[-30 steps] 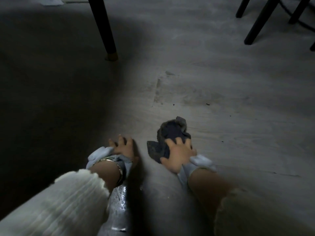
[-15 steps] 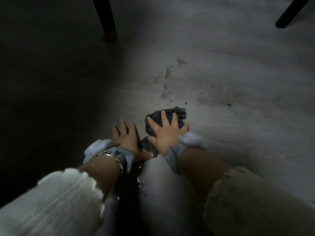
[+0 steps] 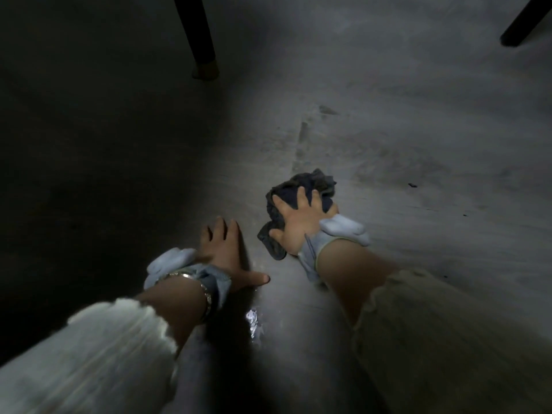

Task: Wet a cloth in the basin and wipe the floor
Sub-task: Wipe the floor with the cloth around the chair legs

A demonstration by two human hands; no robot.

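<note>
A dark crumpled cloth [image 3: 310, 182] lies on the grey floor [image 3: 418, 130] in the middle of the view. My right hand [image 3: 298, 218] presses down on it with fingers spread flat. My left hand [image 3: 227, 252] rests flat on the bare floor just left of the cloth, fingers straight and thumb pointing right, holding nothing. A wet shiny patch [image 3: 254, 321] glints on the floor between my forearms. No basin is in view.
A dark furniture leg [image 3: 197, 34] stands at the top left with its foot on the floor. Another dark leg [image 3: 522, 22] shows at the top right corner. The left side of the floor lies in deep shadow. Small dark specks [image 3: 412, 184] dot the floor right of the cloth.
My right hand has slid the cloth to the right, away from my left hand. My left hand stays planted on the floor.
</note>
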